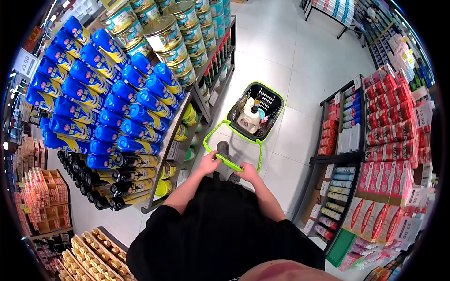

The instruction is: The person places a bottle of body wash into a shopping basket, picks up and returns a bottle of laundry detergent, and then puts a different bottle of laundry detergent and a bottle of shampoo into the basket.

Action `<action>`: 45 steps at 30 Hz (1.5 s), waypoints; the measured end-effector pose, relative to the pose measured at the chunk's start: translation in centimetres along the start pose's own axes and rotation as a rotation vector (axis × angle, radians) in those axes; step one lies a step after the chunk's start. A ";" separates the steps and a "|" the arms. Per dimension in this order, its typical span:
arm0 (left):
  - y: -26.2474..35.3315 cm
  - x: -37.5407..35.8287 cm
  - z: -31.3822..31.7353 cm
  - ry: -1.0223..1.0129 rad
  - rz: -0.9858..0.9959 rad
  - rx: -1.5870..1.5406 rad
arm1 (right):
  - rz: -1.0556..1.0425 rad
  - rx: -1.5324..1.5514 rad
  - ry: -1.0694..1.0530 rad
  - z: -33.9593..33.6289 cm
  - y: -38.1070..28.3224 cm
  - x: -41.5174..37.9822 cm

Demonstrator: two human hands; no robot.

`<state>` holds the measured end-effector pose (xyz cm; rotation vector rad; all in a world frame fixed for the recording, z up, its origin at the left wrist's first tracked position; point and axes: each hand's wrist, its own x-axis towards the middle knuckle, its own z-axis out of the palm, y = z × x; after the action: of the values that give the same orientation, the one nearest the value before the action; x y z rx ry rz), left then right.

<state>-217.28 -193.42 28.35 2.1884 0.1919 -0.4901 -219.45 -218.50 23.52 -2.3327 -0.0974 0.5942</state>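
A black shopping basket (271, 99) with a bright green rim stands on the tiled floor ahead of my feet. Its long green handle (229, 163) is pulled out toward my body. My left hand (209, 163) is closed around the left part of the handle's crossbar. Round the right part of the same bar, my right hand (247, 172) is also closed. Inside the basket lies a whitish bottle (249, 118) with a dark cap, with other small items around it that I cannot make out.
To the left, a shelf holds rows of blue-capped spray cans (112, 100) and stacked round tins (171, 44). On the right stands a shelf with red packs (389, 117) and pink boxes (386, 180). Tiled floor (267, 51) runs between them, toward a table (335, 11) at the far end.
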 end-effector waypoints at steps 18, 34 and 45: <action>7.6 28.3 -3.7 -0.217 -0.040 -0.119 | 0.179 -0.251 -0.082 -18.6 3.5 14.9; 18.7 40.0 3.5 -0.498 0.126 -0.028 | 0.262 -0.416 0.069 -35.2 12.2 24.5; 30.5 52.3 8.5 -0.601 0.263 0.184 | 0.145 -0.287 0.320 -49.0 20.6 33.2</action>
<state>-162.71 -220.73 24.34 2.0931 -0.4744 -1.0121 -170.15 -256.94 28.13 -2.7002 0.1462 0.2815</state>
